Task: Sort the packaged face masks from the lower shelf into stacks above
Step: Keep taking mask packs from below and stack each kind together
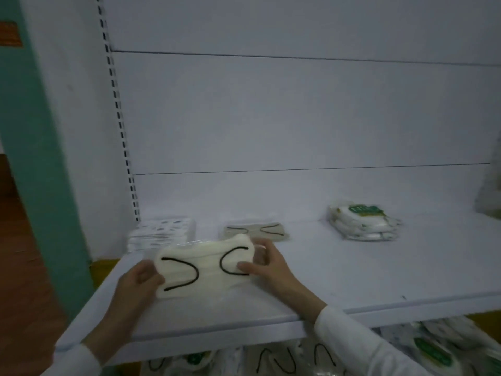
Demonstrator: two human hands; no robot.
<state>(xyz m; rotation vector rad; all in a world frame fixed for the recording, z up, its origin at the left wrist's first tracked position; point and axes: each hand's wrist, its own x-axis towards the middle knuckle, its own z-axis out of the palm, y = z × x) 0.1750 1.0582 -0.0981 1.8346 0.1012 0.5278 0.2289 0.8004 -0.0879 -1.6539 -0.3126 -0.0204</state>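
Low in the frame's centre, both hands hold one cream packaged mask (208, 267) with black ear loops just above the upper shelf (352, 280): the left hand (138, 280) pinches its left end, the right hand (267, 264) its right. Behind it lie three stacks: spotted (162, 232), beige (256, 230), green-labelled (364, 222). More masks (433, 351) fill the lower shelf along the bottom edge.

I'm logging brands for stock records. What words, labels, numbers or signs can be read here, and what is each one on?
Nothing here can be read.
Green label on the right-hand stack of packets: has print, but too blurred to read.
Green labels on the lower-shelf packets: too blurred to read.
Orange sign at far left: too blurred to read.
Held mask packet: no print shows.
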